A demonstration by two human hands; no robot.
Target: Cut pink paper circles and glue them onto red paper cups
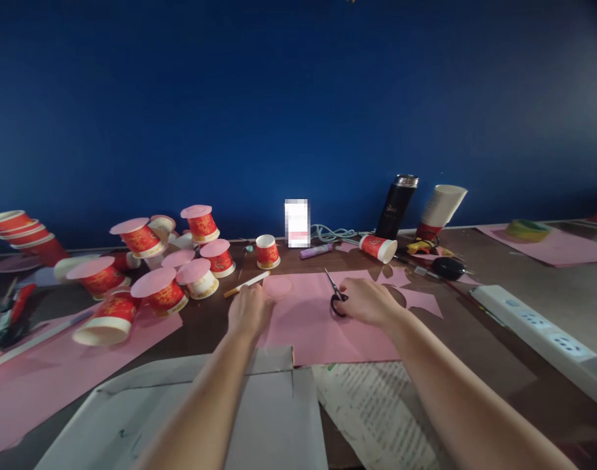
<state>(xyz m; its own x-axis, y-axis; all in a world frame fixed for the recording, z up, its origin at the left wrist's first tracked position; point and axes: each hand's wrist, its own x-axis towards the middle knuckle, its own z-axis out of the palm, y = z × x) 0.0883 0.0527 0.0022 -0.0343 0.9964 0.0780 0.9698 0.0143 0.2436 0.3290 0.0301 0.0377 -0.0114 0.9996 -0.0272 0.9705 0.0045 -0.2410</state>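
Pink paper (318,333) lies in front of me, with a faint circle drawn near its top left corner. My left hand (249,310) is closed at the paper's left edge beside that circle, its fingertips partly hidden. Black-handled scissors (333,294) are in my right hand (369,300), over the middle of the paper, blades pointing away and a little left. A white and tan stick-like thing (246,284) lies just beyond my left hand. Pink offcuts (420,301) with curved cut-outs lie to the right.
Several red paper cups with pink discs (158,290) stand at left. One red cup (267,253) stands upright; another (378,248) lies sideways. Behind are a purple glue stick (316,251) and black flask (397,205). A power strip (537,326) is at right, grey cardboard (273,418) in front.
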